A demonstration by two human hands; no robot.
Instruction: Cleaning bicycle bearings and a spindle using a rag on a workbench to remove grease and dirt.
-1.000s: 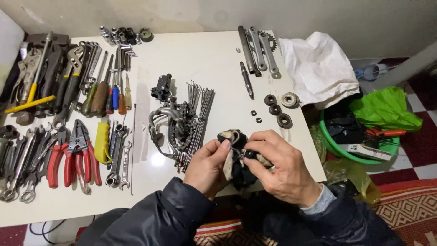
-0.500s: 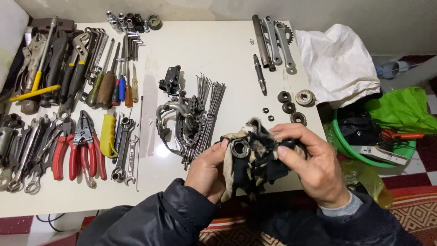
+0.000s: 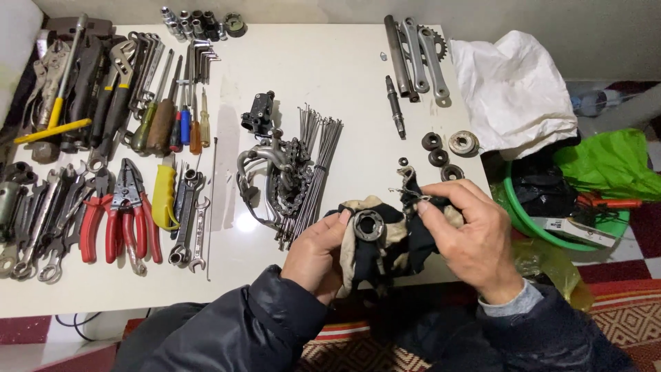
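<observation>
Hands are closed on a dirty rag [image 3: 385, 241] above the worktop's [image 3: 330, 76] near edge: a round metal part [image 3: 368, 225] is cradled in it by the left hand [image 3: 318, 251], cloth pinched by the right hand [image 3: 471, 238]. Spokes [image 3: 313, 172] lie just beyond.

Both hands [image 3: 399, 241] hold ring [image 3: 368, 225] in rag [image 3: 399, 238].

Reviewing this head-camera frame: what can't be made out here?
- Round metal part, head view: its back and underside are wrapped in the dirty rag.
- Left hand: the fingers behind the rag are hidden by it.
- Right hand: what its fingertips pinch is too small and dark to tell.
- Green basin: contents covered by a black bag and green cloth.
- Tools at the left edge: cut off by the frame.
</observation>
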